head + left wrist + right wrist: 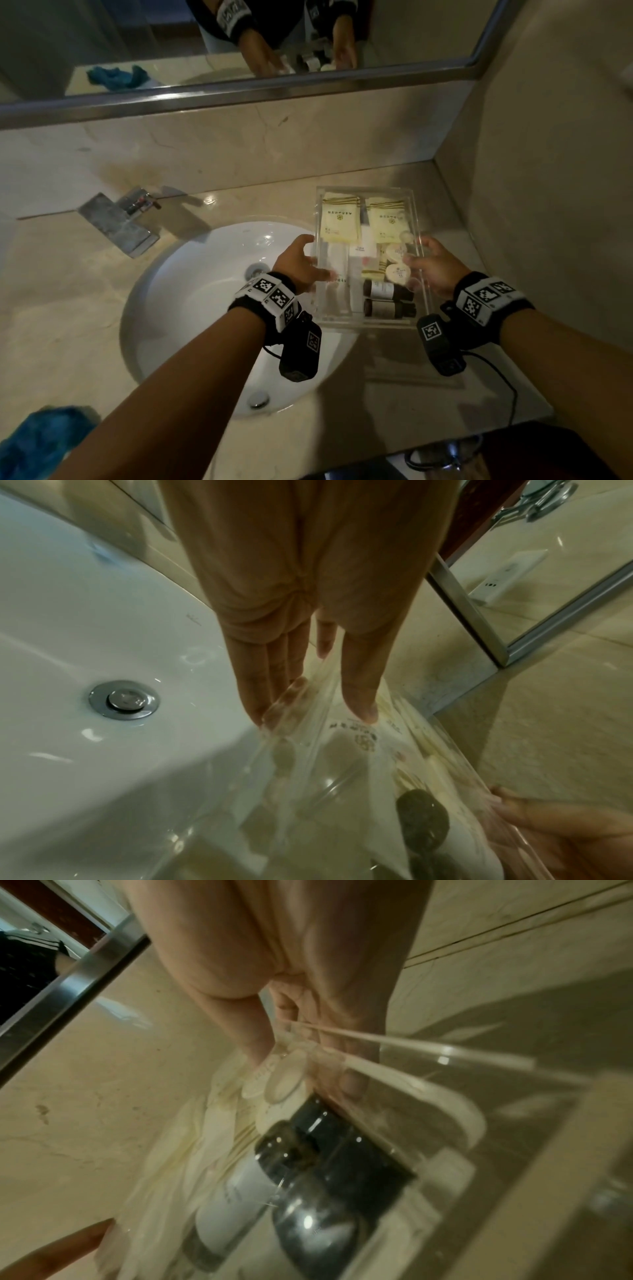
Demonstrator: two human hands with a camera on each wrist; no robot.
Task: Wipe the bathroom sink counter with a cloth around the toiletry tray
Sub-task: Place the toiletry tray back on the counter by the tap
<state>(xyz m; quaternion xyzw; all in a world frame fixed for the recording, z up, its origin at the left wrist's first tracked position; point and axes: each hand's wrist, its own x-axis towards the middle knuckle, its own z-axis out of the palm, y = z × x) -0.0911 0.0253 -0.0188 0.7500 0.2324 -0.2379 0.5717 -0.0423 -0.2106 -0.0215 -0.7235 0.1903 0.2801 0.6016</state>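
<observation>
A clear acrylic toiletry tray [370, 189] holds yellow sachets, round soaps and two dark bottles [388, 299]. My left hand [301, 262] grips its left wall, thumb inside and fingers outside. My right hand [435, 267] grips the right wall the same way. The tray seems raised off the beige counter [445, 404], where its shadow falls nearer me; its left side overhangs the basin. In the left wrist view my left hand [311, 718] pinches the tray [342, 777]. In the right wrist view my right hand [308, 1074] pinches the rim [411, 1047]. A blue cloth [37, 442] lies bunched at the counter's front left.
A white round sink [191, 291] with a metal drain is set into the counter on the left. A flat chrome faucet [120, 219] stands behind it. A mirror [239, 41] runs along the back wall, and a side wall [548, 205] closes the right.
</observation>
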